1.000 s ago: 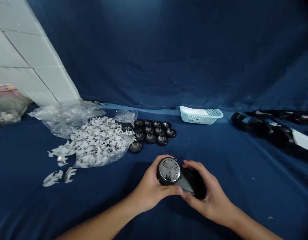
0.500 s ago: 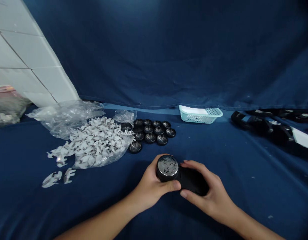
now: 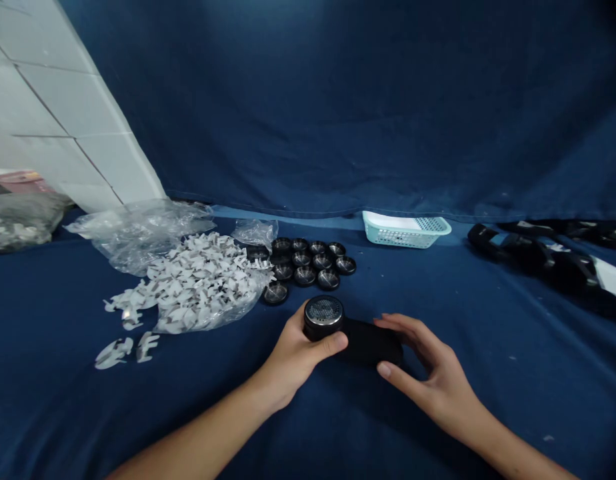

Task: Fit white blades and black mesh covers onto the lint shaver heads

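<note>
A black lint shaver (image 3: 355, 337) with a round metal mesh head lies low over the blue cloth in front of me. My left hand (image 3: 298, 350) is closed round the mesh head, thumb across its near side. My right hand (image 3: 431, 377) curls loosely beside the black body, fingers at its far end and thumb under it; the grip looks slack. Just beyond lies a cluster of several black round mesh caps (image 3: 308, 267). A heap of white blade pieces (image 3: 198, 283) spills from a clear plastic bag to the left.
A small light-blue basket (image 3: 405, 230) stands at the back. Several black shaver bodies (image 3: 538, 257) lie at the right. Two loose white pieces (image 3: 128, 348) rest at the left front. A blue cloth (image 3: 438, 133) hangs behind, with a white tiled wall (image 3: 53, 113) at the left.
The shaver has gone down and away from me, tilting flatter toward the cloth. My right hand has loosened along the body while the left keeps hold of the head.
</note>
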Available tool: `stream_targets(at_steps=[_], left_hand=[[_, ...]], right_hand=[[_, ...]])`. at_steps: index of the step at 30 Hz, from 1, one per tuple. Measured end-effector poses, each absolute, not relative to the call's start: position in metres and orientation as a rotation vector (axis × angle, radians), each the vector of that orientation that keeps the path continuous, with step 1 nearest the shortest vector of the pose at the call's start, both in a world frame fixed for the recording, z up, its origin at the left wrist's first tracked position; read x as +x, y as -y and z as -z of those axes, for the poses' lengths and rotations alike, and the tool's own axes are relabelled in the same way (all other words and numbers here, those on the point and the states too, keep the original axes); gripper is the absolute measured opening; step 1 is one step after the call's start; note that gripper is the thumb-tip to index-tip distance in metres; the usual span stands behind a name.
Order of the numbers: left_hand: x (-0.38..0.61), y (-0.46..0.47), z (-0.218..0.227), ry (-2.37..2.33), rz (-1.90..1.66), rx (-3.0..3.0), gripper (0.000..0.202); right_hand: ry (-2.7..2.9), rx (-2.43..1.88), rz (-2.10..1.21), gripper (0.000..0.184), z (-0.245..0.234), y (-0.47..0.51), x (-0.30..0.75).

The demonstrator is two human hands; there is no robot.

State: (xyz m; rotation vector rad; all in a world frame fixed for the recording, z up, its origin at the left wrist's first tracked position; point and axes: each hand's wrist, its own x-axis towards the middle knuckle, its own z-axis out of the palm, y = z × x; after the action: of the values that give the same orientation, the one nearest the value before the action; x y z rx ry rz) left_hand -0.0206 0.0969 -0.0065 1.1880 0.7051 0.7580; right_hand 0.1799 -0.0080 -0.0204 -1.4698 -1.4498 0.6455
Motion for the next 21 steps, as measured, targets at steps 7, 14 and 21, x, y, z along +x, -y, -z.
stream_targets(at_steps=[7, 14, 21], left_hand=[[-0.023, -0.1041, 0.0018, -0.72, -0.714, 1.07, 0.051], [-0.0253, -0.1052, -0.0011, -0.585, -0.659, 1.183, 0.067], [-0.0272, -0.0991, -0.0033, -0.616, -0.712, 1.731, 0.065]], right_hand=[[1.328, -1.431, -0.671, 0.042, 0.0216, 0.0036, 0.1822], [1.209, -1.347, -0.688, 0.035, 0.0253, -0.0003, 0.1876], [1.297, -1.365, -0.63, 0.043, 0.0229, 0.0004, 0.1867]])
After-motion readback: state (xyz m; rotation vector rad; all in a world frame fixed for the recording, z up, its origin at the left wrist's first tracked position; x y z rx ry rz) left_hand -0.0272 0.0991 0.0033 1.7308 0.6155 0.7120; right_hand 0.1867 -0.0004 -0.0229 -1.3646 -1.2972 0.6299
